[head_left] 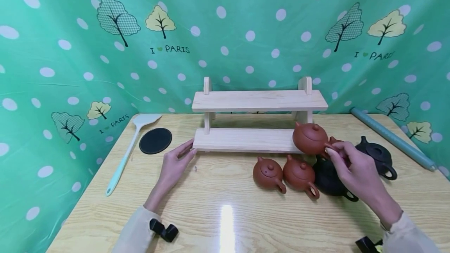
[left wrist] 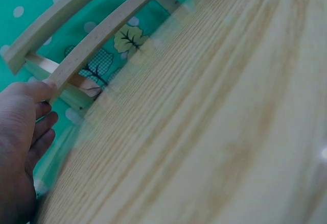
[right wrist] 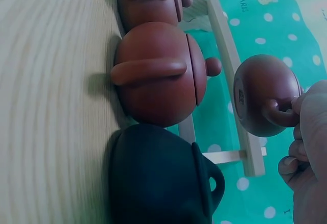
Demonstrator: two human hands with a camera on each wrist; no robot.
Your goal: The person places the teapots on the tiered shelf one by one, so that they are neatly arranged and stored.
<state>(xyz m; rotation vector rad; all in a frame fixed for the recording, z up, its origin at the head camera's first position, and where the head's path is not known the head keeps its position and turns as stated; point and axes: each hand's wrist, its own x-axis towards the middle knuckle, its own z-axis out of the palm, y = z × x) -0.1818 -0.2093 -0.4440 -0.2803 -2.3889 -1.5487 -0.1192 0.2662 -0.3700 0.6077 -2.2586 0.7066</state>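
Observation:
My right hand (head_left: 356,171) pinches the handle of a reddish-brown clay teapot (head_left: 311,139), which overlaps the right end of the lower shelf board in the head view. The right wrist view shows this teapot (right wrist: 258,91) from below, its lid side turned away. At the other end, my left hand (head_left: 177,164) grips the left corner of the two-tier wooden shelf (head_left: 242,139), thumb against the board (left wrist: 82,55) and fingers behind it. Two more reddish-brown teapots (head_left: 268,173) (head_left: 299,173) stand in front of the shelf, beside a black teapot (head_left: 328,177) partly hidden by my right hand.
Another black teapot (head_left: 376,153) stands farther right, and a further reddish-brown one (head_left: 335,140) is mostly hidden behind my hand. A teal roll (head_left: 393,139) lies at the back right. On the left are a black disc (head_left: 155,141) and a light-blue spatula (head_left: 124,161).

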